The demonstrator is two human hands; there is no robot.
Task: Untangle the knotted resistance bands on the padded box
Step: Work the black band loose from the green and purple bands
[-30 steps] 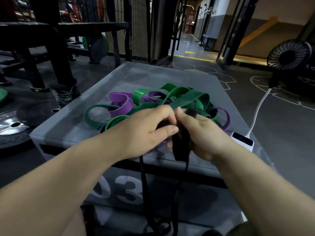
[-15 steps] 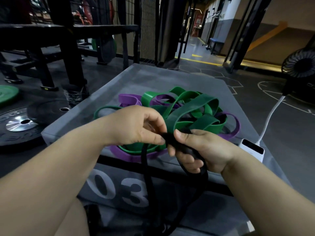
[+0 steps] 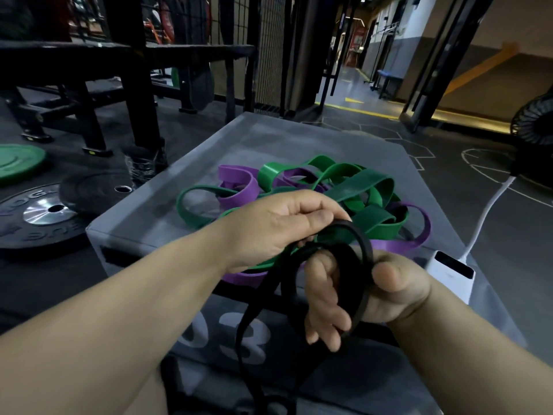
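Note:
A tangle of green bands [image 3: 363, 191] and purple bands [image 3: 238, 187] lies on top of the grey padded box [image 3: 302, 139]. A black band [image 3: 357, 244] loops up over the box's front edge and hangs down its front, past the number 03. My left hand [image 3: 278, 223] pinches the top of the black loop between thumb and fingers. My right hand [image 3: 359, 292], palm toward me, has the black loop wrapped round its fingers, with the thumb pressing on the band.
A white power bank [image 3: 452, 272] with a white cable [image 3: 490, 205] sits on the box's right front corner. Weight plates [image 3: 42, 214] lie on the floor to the left, with a black rack [image 3: 131, 85] behind. A fan [image 3: 535, 121] stands at the far right.
The black loop has come up out of the pile and opened wider. My right hand has turned palm up inside the loop, and my left hand has lifted the loop's top.

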